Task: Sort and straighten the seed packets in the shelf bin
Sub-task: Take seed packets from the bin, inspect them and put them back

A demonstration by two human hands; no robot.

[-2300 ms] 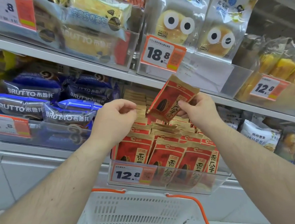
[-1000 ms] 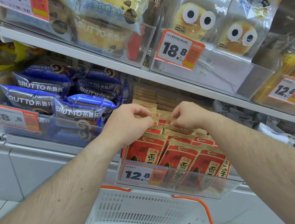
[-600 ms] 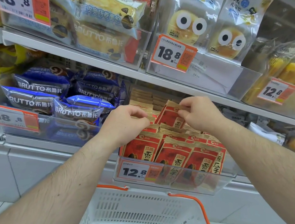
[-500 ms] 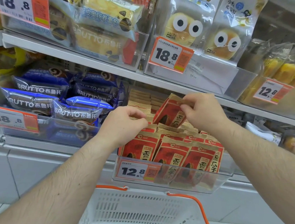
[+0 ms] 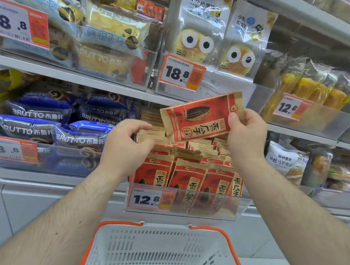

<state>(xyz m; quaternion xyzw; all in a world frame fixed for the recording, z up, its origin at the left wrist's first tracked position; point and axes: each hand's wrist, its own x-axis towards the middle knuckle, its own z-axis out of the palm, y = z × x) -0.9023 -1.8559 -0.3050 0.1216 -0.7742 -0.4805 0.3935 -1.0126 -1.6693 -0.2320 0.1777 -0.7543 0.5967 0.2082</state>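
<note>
A clear shelf bin point(image 5: 241, 207) holds several rows of red and tan seed packets point(image 5: 187, 178) standing upright. My right hand point(image 5: 246, 134) pinches one seed packet point(image 5: 199, 117) by its top end and holds it tilted sideways above the bin, its printed face toward me. My left hand point(image 5: 126, 146) hovers over the bin's left rows with loosely curled fingers near the packet tops; whether it touches them I cannot tell.
A white basket point(image 5: 166, 257) with an orange rim sits below the bin. Blue bread bags point(image 5: 39, 132) fill the bin to the left. The shelf edge above point(image 5: 77, 77) carries bins of bread and orange price tags close over the packets.
My right hand has lifted one packet clear of the rows and turned it sideways. My left hand has opened slightly and stays over the left rows.
</note>
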